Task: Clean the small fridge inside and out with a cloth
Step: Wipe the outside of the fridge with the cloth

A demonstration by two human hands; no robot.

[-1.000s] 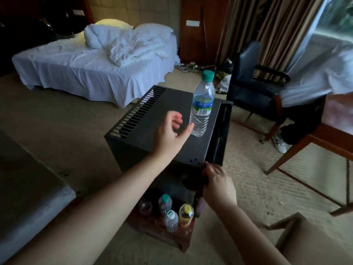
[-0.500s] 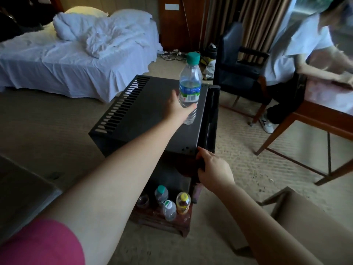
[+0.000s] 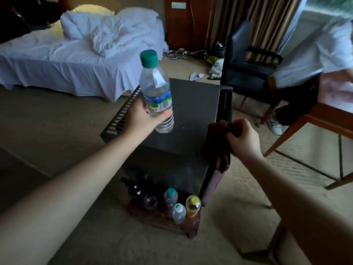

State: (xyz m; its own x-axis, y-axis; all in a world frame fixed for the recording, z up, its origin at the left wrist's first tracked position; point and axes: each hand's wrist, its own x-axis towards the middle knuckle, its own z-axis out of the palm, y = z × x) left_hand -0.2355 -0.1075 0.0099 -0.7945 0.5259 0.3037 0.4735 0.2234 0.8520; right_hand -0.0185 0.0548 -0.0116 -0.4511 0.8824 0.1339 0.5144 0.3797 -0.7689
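Left hand curled round a green-capped water bottle, held clear above the small fridge; small bottles clustered below the fridge's front; right hand clenched on a dark cloth at the fridge's front right corner

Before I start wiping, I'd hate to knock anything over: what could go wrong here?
1. The left hand grips the bottle near its base, tilted above the fridge; it could slip and drop.
2. Small bottles stand crowded on the low stand just below the fridge's front; a dropped bottle or a reaching arm could topple them.
3. The right hand holds the cloth, whose loose end hangs at the fridge's corner and might snag.
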